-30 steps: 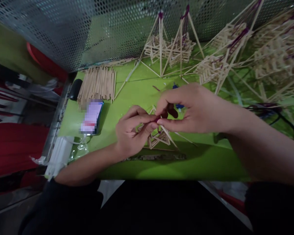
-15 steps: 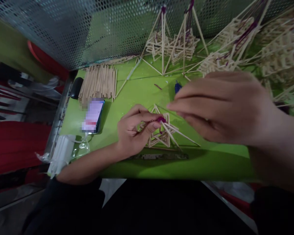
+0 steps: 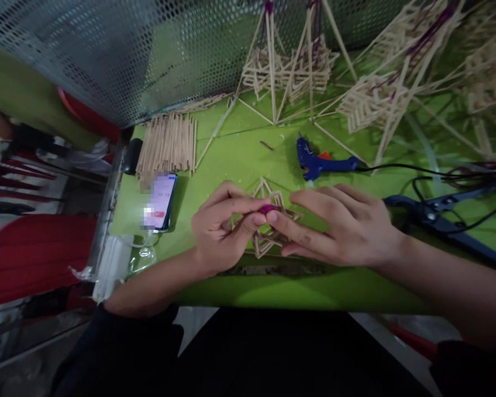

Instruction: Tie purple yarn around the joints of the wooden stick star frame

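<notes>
My left hand (image 3: 219,229) is closed in a pinch, thumb and forefinger on a purple yarn binding (image 3: 267,209). The binding sits at the top of a small frame of thin wooden sticks (image 3: 262,245), partly hidden behind my fingers. From the right, my right hand (image 3: 339,226) reaches in with one outstretched fingertip touching the binding beside my left thumb. Its other visible fingers are spread apart above and below that one. Just beyond the right hand lies a blue glue gun (image 3: 326,164) with an orange trigger.
A bundle of sticks (image 3: 167,143) and a lit phone (image 3: 162,201) lie at left. Several stick structures with purple yarn (image 3: 289,69) stand along the mesh panel (image 3: 182,60). Blue-handled cutters (image 3: 442,218) and a black cable (image 3: 397,167) lie at right. A purple yarn scrap (image 3: 267,145) is mid-table.
My right hand has come down and left, its fingers spreading and one touching the binding. The glue gun and cutters are now uncovered. My left hand keeps its pinch.
</notes>
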Demonstrator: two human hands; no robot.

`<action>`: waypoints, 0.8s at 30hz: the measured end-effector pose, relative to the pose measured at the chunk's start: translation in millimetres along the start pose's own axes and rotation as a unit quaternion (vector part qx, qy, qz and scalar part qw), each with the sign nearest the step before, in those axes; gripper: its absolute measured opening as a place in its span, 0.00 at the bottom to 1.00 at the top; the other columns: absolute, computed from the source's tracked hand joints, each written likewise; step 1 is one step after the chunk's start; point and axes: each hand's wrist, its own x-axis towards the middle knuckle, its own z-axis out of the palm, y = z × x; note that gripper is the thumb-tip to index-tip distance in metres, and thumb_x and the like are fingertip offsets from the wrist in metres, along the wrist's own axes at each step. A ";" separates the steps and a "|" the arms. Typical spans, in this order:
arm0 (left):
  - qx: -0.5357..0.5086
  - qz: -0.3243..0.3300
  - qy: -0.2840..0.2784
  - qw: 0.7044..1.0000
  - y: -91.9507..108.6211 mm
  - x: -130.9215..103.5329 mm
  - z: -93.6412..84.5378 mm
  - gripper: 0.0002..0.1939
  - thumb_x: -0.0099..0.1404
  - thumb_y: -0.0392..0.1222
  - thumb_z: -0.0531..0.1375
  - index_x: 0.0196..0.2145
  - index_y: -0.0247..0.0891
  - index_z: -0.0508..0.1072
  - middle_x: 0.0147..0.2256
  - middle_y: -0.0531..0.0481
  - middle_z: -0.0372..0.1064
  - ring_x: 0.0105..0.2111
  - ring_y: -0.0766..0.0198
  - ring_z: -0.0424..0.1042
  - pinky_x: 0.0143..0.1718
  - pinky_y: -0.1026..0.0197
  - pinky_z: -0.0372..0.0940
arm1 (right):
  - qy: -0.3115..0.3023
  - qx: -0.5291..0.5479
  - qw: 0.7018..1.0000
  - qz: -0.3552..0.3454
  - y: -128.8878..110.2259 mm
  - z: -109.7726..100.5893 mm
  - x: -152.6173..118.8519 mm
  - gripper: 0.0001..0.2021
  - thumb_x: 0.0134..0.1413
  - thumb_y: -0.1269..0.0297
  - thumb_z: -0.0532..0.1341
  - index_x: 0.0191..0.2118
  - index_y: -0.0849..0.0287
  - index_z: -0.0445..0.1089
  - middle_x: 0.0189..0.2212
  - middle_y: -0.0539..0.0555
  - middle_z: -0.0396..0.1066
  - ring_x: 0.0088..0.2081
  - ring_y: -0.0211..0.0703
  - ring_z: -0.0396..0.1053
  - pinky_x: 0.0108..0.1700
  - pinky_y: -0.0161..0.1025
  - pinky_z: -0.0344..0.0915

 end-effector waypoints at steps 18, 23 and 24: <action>-0.056 -0.068 -0.031 0.996 4.0 2.8 -5.2 0.16 0.74 0.43 0.81 0.57 0.47 0.92 0.39 0.49 0.83 0.33 0.66 0.79 0.32 0.64 0.75 | 0.070 0.019 0.997 -0.006 2.5 2.7 -2.1 0.27 0.71 0.29 0.72 0.58 0.43 0.87 0.52 0.55 0.84 0.46 0.51 0.80 0.41 0.50 0.75; -0.012 -0.068 -0.030 0.997 4.2 6.0 -6.9 0.10 0.77 0.47 0.79 0.53 0.47 0.92 0.37 0.49 0.83 0.35 0.64 0.79 0.34 0.61 0.74 | -0.012 0.155 0.984 0.091 -3.9 4.2 1.5 0.34 0.72 0.35 0.74 0.77 0.35 0.76 0.67 0.60 0.79 0.61 0.64 0.82 0.56 0.60 0.82; -0.003 -0.063 -0.031 0.998 4.6 6.9 -7.7 0.09 0.77 0.48 0.79 0.52 0.47 0.92 0.37 0.50 0.82 0.36 0.64 0.79 0.34 0.61 0.74 | -0.021 0.172 0.980 0.101 -5.4 3.7 3.2 0.34 0.74 0.36 0.73 0.78 0.35 0.74 0.69 0.61 0.77 0.63 0.66 0.81 0.59 0.63 0.82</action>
